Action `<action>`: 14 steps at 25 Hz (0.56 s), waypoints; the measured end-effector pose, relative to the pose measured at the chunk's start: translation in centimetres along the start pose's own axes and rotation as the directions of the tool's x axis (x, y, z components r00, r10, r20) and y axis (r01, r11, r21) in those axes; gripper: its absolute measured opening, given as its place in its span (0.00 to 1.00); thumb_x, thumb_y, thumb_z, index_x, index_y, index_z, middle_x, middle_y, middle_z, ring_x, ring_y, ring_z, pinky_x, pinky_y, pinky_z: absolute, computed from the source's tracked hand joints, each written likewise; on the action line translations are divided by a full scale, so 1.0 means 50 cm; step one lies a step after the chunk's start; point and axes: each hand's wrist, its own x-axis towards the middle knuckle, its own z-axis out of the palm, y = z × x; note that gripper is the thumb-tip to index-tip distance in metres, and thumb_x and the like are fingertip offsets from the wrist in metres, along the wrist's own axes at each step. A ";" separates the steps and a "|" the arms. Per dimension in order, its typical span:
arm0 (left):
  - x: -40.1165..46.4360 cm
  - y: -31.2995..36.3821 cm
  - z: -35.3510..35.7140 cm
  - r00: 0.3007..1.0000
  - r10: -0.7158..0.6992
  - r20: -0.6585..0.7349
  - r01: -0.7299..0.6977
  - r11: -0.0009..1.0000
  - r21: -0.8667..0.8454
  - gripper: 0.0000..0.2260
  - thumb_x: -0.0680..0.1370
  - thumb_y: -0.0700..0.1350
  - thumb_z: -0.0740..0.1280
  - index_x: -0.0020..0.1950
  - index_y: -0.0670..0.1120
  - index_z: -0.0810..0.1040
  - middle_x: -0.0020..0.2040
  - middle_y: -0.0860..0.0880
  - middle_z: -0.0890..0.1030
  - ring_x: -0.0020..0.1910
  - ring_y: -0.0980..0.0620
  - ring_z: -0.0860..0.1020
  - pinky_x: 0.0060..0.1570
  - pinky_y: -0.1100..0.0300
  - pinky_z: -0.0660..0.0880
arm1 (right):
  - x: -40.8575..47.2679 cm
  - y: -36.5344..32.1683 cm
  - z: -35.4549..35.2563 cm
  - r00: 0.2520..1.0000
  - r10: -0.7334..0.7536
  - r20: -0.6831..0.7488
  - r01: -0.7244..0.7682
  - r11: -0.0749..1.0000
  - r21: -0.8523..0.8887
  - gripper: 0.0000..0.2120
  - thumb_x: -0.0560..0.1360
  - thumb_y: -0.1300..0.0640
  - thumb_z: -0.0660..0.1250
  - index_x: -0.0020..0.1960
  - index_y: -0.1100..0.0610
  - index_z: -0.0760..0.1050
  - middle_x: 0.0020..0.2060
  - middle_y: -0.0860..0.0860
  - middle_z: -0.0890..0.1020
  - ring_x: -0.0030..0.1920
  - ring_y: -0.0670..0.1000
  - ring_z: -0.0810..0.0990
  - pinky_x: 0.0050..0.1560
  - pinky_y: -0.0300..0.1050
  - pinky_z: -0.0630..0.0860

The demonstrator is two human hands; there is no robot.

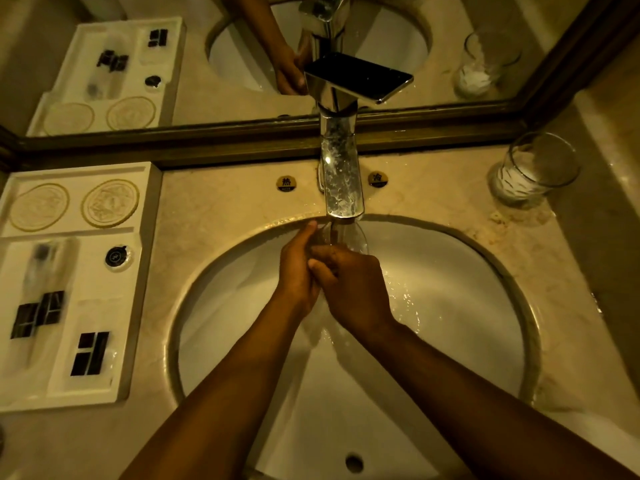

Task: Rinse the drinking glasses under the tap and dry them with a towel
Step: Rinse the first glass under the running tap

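Note:
A clear drinking glass is held over the white sink basin, right under the chrome tap's spout. My left hand grips the glass from the left. My right hand wraps it from the front and hides most of it. Water runs down below my hands and splashes in the basin. A second glass with something white inside stands upright on the counter at the back right. No towel is in view.
A white amenity tray with two round coasters, small dark packets and a round cap lies on the marble counter at the left. A framed mirror runs along the back. The overflow hole is at the basin's near side.

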 end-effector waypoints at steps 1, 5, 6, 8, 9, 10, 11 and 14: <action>0.003 -0.014 -0.001 0.999 0.042 -0.021 -0.042 0.999 0.018 0.18 0.81 0.53 0.64 0.59 0.40 0.80 0.41 0.44 0.83 0.37 0.50 0.82 0.41 0.61 0.79 | 0.003 -0.009 0.005 0.994 0.094 -0.048 -0.093 0.996 0.015 0.10 0.79 0.51 0.65 0.53 0.50 0.84 0.45 0.49 0.87 0.44 0.46 0.84 0.47 0.42 0.80; -0.005 -0.025 -0.008 0.999 0.041 -0.030 -0.039 0.997 0.067 0.18 0.82 0.54 0.60 0.46 0.45 0.84 0.39 0.47 0.84 0.40 0.50 0.83 0.45 0.58 0.78 | 0.008 0.006 0.000 0.993 -0.106 0.041 0.113 0.971 -0.211 0.19 0.80 0.43 0.57 0.48 0.51 0.84 0.39 0.51 0.86 0.38 0.50 0.83 0.40 0.41 0.76; -0.005 -0.020 -0.008 1.000 0.014 -0.028 -0.012 0.998 0.070 0.21 0.83 0.54 0.58 0.41 0.46 0.85 0.34 0.48 0.83 0.35 0.52 0.82 0.38 0.61 0.77 | 0.007 0.015 -0.010 0.969 -0.220 0.113 0.243 0.933 -0.265 0.22 0.80 0.41 0.54 0.50 0.52 0.83 0.40 0.51 0.86 0.38 0.52 0.83 0.40 0.42 0.77; -0.009 -0.007 -0.008 0.998 -0.044 -0.053 0.050 0.992 0.116 0.24 0.84 0.55 0.56 0.34 0.48 0.80 0.24 0.51 0.76 0.21 0.55 0.75 0.23 0.68 0.69 | 0.016 0.034 -0.037 0.898 -0.363 0.249 0.424 0.868 -0.261 0.24 0.80 0.40 0.51 0.54 0.50 0.81 0.42 0.51 0.85 0.39 0.53 0.83 0.39 0.44 0.78; -0.011 0.000 -0.007 0.994 -0.095 -0.049 0.100 0.985 0.137 0.23 0.83 0.56 0.56 0.33 0.48 0.76 0.21 0.52 0.72 0.16 0.56 0.70 0.19 0.70 0.64 | 0.023 0.040 -0.052 0.870 -0.393 0.297 0.468 0.848 -0.249 0.23 0.80 0.39 0.51 0.56 0.49 0.80 0.43 0.51 0.85 0.40 0.52 0.83 0.38 0.43 0.77; -0.009 0.005 -0.009 0.986 -0.165 -0.027 0.167 0.975 0.145 0.23 0.82 0.58 0.56 0.32 0.48 0.73 0.20 0.52 0.69 0.14 0.56 0.65 0.18 0.71 0.60 | 0.028 0.045 -0.066 0.844 -0.416 0.337 0.508 0.823 -0.256 0.22 0.80 0.39 0.51 0.57 0.48 0.80 0.44 0.50 0.85 0.41 0.51 0.83 0.38 0.42 0.76; -0.004 0.010 -0.014 0.970 -0.241 0.013 0.236 0.958 0.161 0.23 0.81 0.59 0.56 0.31 0.48 0.70 0.20 0.52 0.67 0.14 0.56 0.61 0.18 0.71 0.58 | 0.034 0.049 -0.078 0.819 -0.434 0.376 0.545 0.794 -0.269 0.20 0.80 0.39 0.52 0.57 0.47 0.80 0.45 0.49 0.85 0.42 0.50 0.83 0.38 0.40 0.74; 0.015 0.036 -0.039 0.837 -0.530 0.139 0.435 0.796 0.420 0.24 0.78 0.58 0.53 0.27 0.46 0.68 0.21 0.50 0.65 0.14 0.57 0.58 0.20 0.72 0.51 | 0.048 0.073 -0.108 0.747 -0.478 0.461 0.609 0.771 -0.186 0.12 0.79 0.42 0.61 0.56 0.44 0.78 0.48 0.46 0.84 0.46 0.48 0.81 0.43 0.37 0.70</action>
